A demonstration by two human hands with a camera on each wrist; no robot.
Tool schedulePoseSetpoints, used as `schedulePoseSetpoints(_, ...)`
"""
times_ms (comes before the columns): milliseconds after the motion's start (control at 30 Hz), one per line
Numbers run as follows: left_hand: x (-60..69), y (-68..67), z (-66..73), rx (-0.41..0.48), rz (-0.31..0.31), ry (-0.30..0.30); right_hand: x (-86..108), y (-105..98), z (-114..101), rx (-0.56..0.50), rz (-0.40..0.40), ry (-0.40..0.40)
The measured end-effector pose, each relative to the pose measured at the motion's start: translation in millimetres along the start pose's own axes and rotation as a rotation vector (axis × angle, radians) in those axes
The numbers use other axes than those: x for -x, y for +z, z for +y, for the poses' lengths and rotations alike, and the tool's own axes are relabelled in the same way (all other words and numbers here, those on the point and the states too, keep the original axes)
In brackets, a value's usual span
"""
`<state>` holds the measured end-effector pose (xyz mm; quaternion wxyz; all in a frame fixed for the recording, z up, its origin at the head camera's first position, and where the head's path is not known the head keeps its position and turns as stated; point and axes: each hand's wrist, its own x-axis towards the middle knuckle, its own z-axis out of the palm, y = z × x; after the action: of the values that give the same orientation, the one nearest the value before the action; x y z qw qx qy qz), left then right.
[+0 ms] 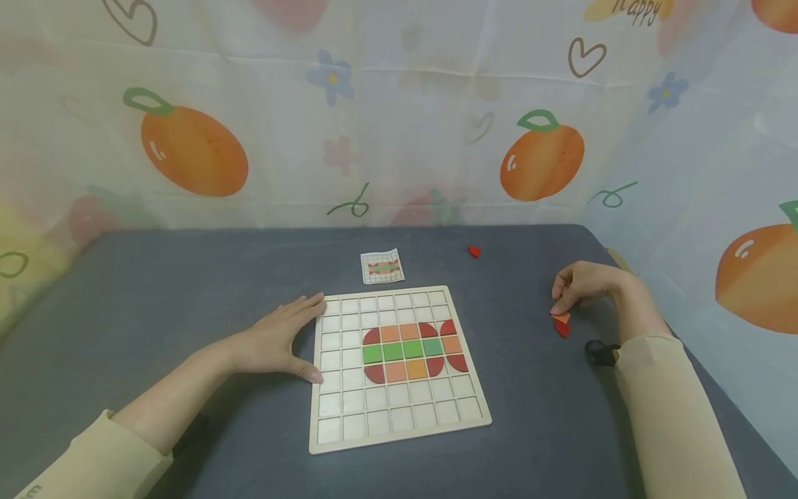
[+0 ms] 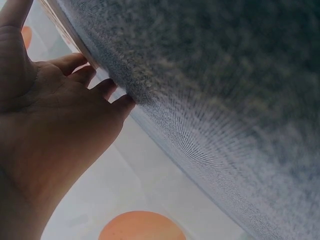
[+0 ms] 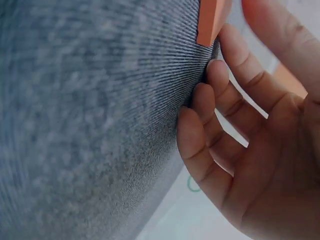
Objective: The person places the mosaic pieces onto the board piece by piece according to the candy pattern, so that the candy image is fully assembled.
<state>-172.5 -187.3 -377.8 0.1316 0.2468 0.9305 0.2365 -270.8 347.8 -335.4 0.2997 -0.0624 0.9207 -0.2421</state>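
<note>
A pale wooden grid board (image 1: 399, 443) lies on the table, with red, orange and green tiles set in part of its squares. Along the board's left edge rests my left hand (image 1: 274, 343), its thumb and fingertips spread and touching the frame. The left wrist view shows that hand (image 2: 60, 100) from the palm side, fingers nearly straight. My right hand (image 1: 582, 284) is at the table's right side, pinching an orange tile (image 1: 562, 318) between thumb and index finger. That tile (image 3: 211, 22) is partly cut off in the right wrist view. Close below it lies a red tile (image 1: 562, 328).
Behind the board lies a small printed card (image 1: 382, 267) with a coloured grid pattern. Another red piece (image 1: 474, 251) sits near the table's back edge. A fruit-patterned curtain (image 1: 399, 138) hangs behind the dark grey table (image 1: 249, 443) and along its right side.
</note>
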Motion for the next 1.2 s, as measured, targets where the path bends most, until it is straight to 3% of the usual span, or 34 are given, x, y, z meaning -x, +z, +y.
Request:
schedulePoseSetpoints(233,-0.3,-1.2,1.2,0.001,-0.001,-0.004,1.9,0.6,-1.7,0.063,-0.002,-0.029)
schedulePoseSetpoints(500,0.2,-1.6,2.0,0.001,-0.001,-0.007,4.8,1.1,0.5,0.024,-0.031,-0.053)
schedulePoseSetpoints(733,-1.0,-2.1,3.6,0.003,-0.005,0.004,9.3,1.3,1.3,0.06,-0.023,0.031)
schedulePoseSetpoints(933,-1.7,-1.9,2.1,-0.002,-0.004,0.0,10.7,1.3,-2.1,0.077,-0.034,0.043)
schedulePoseSetpoints(1200,0.3,-1.1,1.3,-0.002,0.0,-0.003,7.1,2.6,-0.5,-0.027,0.02,-0.064)
